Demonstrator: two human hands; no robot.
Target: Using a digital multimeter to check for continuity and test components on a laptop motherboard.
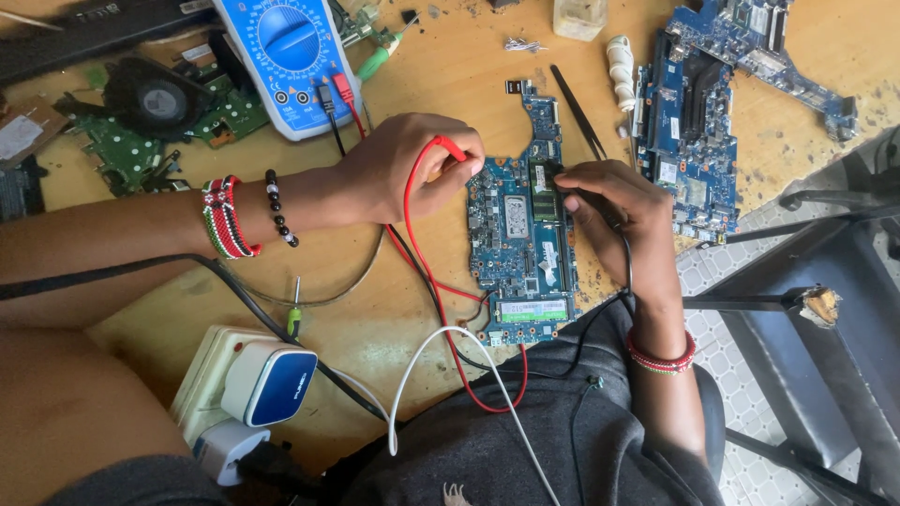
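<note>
Your left hand [412,169] is pinching the red probe [452,148]; your right hand [614,211] is gripping the black probe [579,195]; both are touching the blue board [520,248] on the tabletop [450,75]; keep tips steady.

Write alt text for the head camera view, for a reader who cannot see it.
Two hands press meter probes on a blue circuit board at a wooden table's edge: left hand holds the red probe, right hand the black. A blue multimeter lies behind.
</note>
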